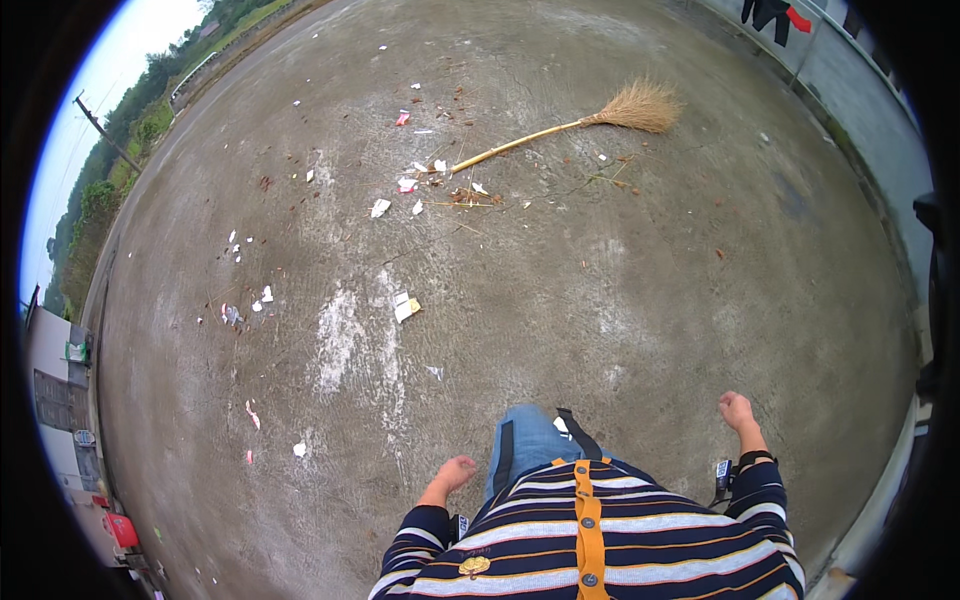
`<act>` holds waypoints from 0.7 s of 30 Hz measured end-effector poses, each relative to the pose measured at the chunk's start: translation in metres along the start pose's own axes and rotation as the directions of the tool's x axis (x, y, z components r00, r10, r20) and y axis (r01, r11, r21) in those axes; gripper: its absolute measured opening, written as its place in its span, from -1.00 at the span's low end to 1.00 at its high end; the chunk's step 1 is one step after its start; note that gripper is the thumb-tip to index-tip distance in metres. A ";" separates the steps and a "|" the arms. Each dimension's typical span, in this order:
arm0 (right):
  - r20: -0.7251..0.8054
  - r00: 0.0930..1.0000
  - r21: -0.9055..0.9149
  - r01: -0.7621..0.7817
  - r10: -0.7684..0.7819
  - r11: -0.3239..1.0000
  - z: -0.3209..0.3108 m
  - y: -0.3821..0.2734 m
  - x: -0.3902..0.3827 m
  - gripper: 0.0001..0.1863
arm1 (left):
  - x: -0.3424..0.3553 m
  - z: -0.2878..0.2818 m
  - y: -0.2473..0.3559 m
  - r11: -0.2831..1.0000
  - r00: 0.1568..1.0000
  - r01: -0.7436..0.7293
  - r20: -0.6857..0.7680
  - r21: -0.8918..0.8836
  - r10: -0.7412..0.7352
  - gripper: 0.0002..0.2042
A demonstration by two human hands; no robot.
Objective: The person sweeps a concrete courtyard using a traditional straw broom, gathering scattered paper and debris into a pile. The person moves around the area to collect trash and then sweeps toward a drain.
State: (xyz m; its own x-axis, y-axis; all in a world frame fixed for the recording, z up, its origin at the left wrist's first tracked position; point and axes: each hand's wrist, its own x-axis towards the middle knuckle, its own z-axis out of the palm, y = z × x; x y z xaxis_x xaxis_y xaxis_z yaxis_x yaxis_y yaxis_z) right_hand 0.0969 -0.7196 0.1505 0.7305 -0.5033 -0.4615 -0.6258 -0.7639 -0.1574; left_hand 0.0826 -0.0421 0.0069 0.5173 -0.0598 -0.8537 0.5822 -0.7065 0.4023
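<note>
My left hand hangs beside my left hip, its fingers loosely extended with nothing in them. On the other side, my right hand is held away from my body, its fingers curled in and empty. Neither touches anything. Farther ahead, a straw broom lies flat on the concrete. Its bristles point to the far right, and the end of its pale stick handle rests among scraps of white paper. A white and yellow piece of litter lies closer to me.
Paper bits, dry leaves and twigs are scattered over the concrete yard, mostly ahead and left. A pale wall with hanging clothes bounds the right. Far left are a low building and a red object.
</note>
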 end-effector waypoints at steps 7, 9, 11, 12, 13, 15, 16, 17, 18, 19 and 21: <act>-0.035 0.913 -0.205 0.392 -0.407 0.897 -0.108 -0.246 0.225 -0.80 | 0.109 -0.037 0.061 0.941 0.990 0.130 -0.016 -0.311 -0.142 -0.75; 0.019 0.909 -0.233 0.409 -0.416 0.882 -0.119 -0.301 0.280 -0.79 | 0.143 -0.066 0.079 0.966 0.985 0.101 -0.113 -0.236 -0.131 -0.77; 0.066 0.912 -0.267 0.407 -0.405 0.873 -0.129 -0.350 0.337 -0.75 | 0.187 -0.113 0.118 0.938 0.967 0.155 -0.145 -0.311 -0.208 -0.79; 0.118 0.921 -0.278 0.390 -0.371 0.878 -0.135 -0.371 0.364 -0.75 | 0.202 -0.138 0.141 0.883 0.950 0.215 -0.118 -0.418 -0.288 -0.80; 0.159 0.924 -0.272 0.381 -0.349 0.884 -0.139 -0.391 0.388 -0.75 | 0.213 -0.155 0.169 0.806 0.926 0.283 -0.070 -0.520 -0.370 -0.81; 0.215 0.922 -0.290 0.375 -0.322 0.880 -0.151 -0.429 0.439 -0.74 | 0.235 -0.192 0.231 0.839 0.938 0.138 -0.202 -0.526 -0.281 -0.82; 0.226 0.918 -0.301 0.385 -0.327 0.872 -0.155 -0.450 0.463 -0.73 | 0.242 -0.218 0.258 0.851 0.931 0.079 -0.267 -0.519 -0.249 -0.82; 0.235 0.919 -0.313 0.380 -0.317 0.870 -0.158 -0.469 0.483 -0.73 | 0.246 -0.237 0.284 0.805 0.937 0.030 -0.263 -0.592 -0.228 -0.83; 0.254 0.908 -0.310 0.402 -0.332 0.861 -0.159 -0.488 0.504 -0.72 | 0.253 -0.249 0.310 0.743 0.944 -0.009 -0.250 -0.670 -0.214 -0.83; 0.265 0.903 -0.315 0.412 -0.338 0.855 -0.164 -0.513 0.530 -0.71 | 0.262 -0.264 0.335 0.659 0.951 -0.080 -0.256 -0.748 -0.175 -0.83; 0.290 0.883 -0.320 0.452 -0.369 0.832 -0.167 -0.561 0.588 -0.70 | 0.278 -0.279 0.361 0.661 0.955 -0.019 -0.209 -0.750 -0.211 -0.83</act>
State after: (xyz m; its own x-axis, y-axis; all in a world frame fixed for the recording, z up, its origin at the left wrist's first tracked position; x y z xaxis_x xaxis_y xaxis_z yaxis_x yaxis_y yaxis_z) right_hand 0.9226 -0.6542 0.1131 0.7967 -0.0460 -0.6026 -0.1028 -0.9929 -0.0601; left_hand 0.6116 -0.1176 0.0072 0.5027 0.2394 -0.8306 0.8458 0.0624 0.5299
